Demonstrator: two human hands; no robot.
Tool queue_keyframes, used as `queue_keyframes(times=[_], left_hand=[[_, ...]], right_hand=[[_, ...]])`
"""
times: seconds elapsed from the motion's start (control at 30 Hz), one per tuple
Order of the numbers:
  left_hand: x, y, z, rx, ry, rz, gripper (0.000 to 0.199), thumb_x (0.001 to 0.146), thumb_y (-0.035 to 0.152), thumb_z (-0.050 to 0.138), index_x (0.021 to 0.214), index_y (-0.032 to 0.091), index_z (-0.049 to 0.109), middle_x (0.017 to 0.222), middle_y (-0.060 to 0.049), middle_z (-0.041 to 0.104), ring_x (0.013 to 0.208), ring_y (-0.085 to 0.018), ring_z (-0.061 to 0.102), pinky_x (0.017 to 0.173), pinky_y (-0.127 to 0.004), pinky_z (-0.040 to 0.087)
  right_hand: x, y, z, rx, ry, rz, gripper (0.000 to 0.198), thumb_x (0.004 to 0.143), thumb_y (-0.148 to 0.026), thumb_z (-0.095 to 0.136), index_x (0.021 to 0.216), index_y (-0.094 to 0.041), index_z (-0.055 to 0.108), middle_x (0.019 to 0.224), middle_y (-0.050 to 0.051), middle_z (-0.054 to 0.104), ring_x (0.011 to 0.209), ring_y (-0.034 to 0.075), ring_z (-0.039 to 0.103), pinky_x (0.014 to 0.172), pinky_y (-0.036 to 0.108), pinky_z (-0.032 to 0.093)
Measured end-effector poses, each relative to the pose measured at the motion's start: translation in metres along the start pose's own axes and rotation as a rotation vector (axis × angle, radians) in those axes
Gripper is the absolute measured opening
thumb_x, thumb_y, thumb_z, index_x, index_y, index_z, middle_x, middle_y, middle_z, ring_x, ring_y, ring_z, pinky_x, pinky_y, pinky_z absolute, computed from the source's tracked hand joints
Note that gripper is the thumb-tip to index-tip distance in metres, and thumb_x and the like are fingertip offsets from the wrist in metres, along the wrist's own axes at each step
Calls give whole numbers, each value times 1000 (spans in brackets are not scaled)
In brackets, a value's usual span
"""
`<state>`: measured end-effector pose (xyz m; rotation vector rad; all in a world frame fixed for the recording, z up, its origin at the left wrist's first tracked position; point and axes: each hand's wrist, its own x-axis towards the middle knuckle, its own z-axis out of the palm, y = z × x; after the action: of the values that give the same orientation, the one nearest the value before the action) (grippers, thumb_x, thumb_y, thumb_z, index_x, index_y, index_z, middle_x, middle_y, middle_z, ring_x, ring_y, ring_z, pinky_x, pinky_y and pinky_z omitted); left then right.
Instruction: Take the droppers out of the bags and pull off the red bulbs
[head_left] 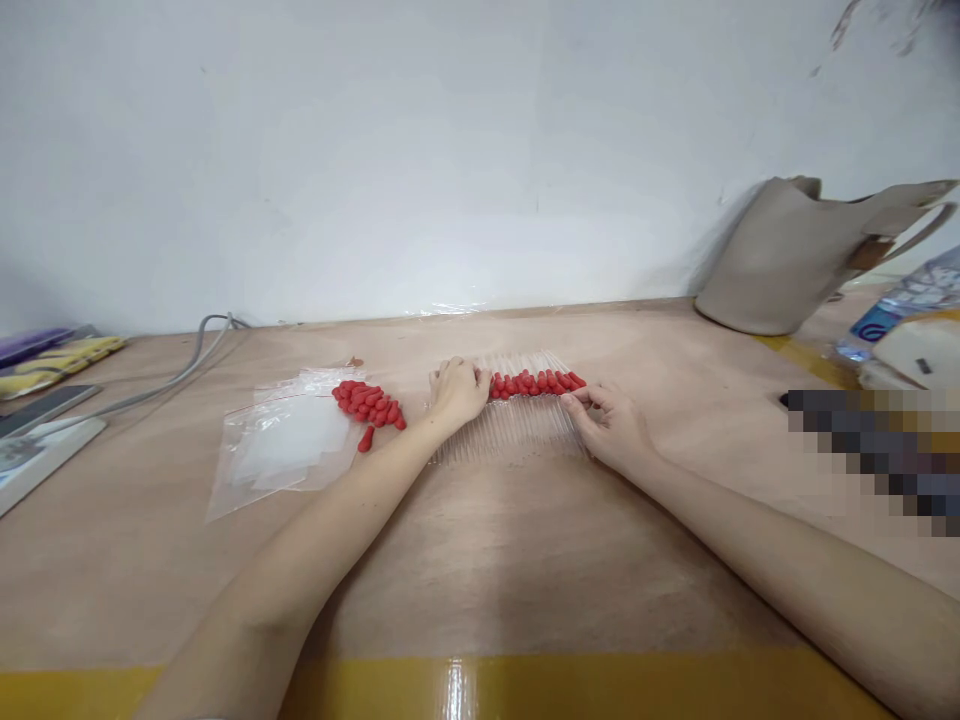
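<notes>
A row of red rubber bulbs (536, 382) lies across many thin clear tubes (510, 435), laid side by side like dropper pipettes. My left hand (459, 390) is curled over the row's left end, fingers closed beside the bulbs; what they hold is hidden. At the right end, my right hand (611, 425) has thumb and forefinger pinched at the last red bulb, partly hiding it. Left of my left hand, a loose pile of red bulbs (367, 400) rests by the edge of clear plastic bags (289, 440), with a single red bulb (366, 439) just in front.
A grey-beige bag (772, 265) stands at the back right, near a plastic bottle (911, 300). At left are a grey cable (169, 385), a white power strip (56, 460), a dark phone-like slab (49, 408) and a yellow packet (64, 367). A white wall (450, 160) bounds the table.
</notes>
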<state>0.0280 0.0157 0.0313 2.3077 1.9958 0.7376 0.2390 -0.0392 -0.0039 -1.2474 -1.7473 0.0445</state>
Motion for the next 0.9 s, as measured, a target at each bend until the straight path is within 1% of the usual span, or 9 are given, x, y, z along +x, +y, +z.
queue_keyframes(times=[0.1, 0.2, 0.33, 0.4, 0.47, 0.53, 0.6, 0.73, 0.9], left_hand=[[-2, -5, -7, -77, -29, -22, 35, 86, 35, 36, 70, 14, 59, 79, -8, 61, 82, -22, 55, 73, -35, 38], [-11, -15, -20, -159, -53, 8, 35, 88, 35, 32, 75, 15, 58, 69, -3, 59, 66, -15, 54, 61, -26, 38], [-41, -30, -41, -222, -36, 82, 31, 88, 38, 35, 79, 16, 55, 69, 0, 56, 61, -12, 50, 57, -23, 37], [-61, -35, -50, -231, -42, 161, 29, 88, 38, 37, 79, 17, 55, 66, 2, 55, 59, -12, 49, 57, -23, 37], [-79, -37, -56, -222, -58, 279, 25, 89, 34, 38, 80, 17, 55, 68, 1, 56, 62, -12, 51, 59, -24, 38], [-94, -38, -56, -209, -57, 418, 21, 89, 29, 40, 81, 17, 55, 73, -1, 59, 69, -13, 53, 65, -25, 40], [-103, -39, -52, -206, -29, 544, 18, 89, 26, 41, 82, 17, 54, 79, -2, 61, 75, -14, 54, 72, -27, 40], [-108, -43, -43, -172, 42, 709, 11, 88, 24, 45, 88, 18, 55, 87, -3, 64, 81, -14, 56, 75, -29, 40], [-106, -46, -43, -84, 103, 832, 9, 87, 20, 48, 91, 18, 56, 91, -3, 66, 83, -14, 57, 74, -29, 40]], right_hand=[[0, 1, 0, 6, 15, -22, 24, 81, -36, 51, 66, -19, 60, 62, 2, 57, 64, 16, 52, 65, 32, 41], [0, 0, 0, 3, 34, -67, 23, 82, -34, 50, 69, -19, 61, 64, 2, 57, 66, 17, 53, 67, 32, 42], [-3, -10, -2, -1, 77, -203, 17, 82, -30, 50, 85, -19, 63, 77, 6, 60, 78, 19, 56, 73, 34, 44], [-5, -17, -4, -27, 108, -288, 25, 81, -30, 52, 102, -18, 59, 96, 10, 61, 92, 21, 56, 81, 37, 44], [-8, -25, -6, -81, 91, -401, 43, 79, -34, 55, 118, -16, 51, 114, 14, 55, 107, 24, 51, 90, 40, 41], [-10, -32, -8, -138, 10, -539, 55, 79, -39, 56, 127, -16, 43, 126, 14, 49, 117, 26, 45, 97, 44, 36], [-11, -36, -8, -189, -98, -660, 56, 80, -41, 53, 130, -18, 40, 131, 12, 46, 123, 27, 39, 103, 47, 29], [-13, -36, -7, -243, -234, -793, 45, 86, -38, 47, 126, -19, 45, 130, 9, 49, 126, 25, 36, 106, 53, 20], [-14, -34, -3, -157, -254, -832, 27, 87, -27, 49, 112, -20, 57, 111, 3, 63, 118, 21, 47, 106, 51, 23]])
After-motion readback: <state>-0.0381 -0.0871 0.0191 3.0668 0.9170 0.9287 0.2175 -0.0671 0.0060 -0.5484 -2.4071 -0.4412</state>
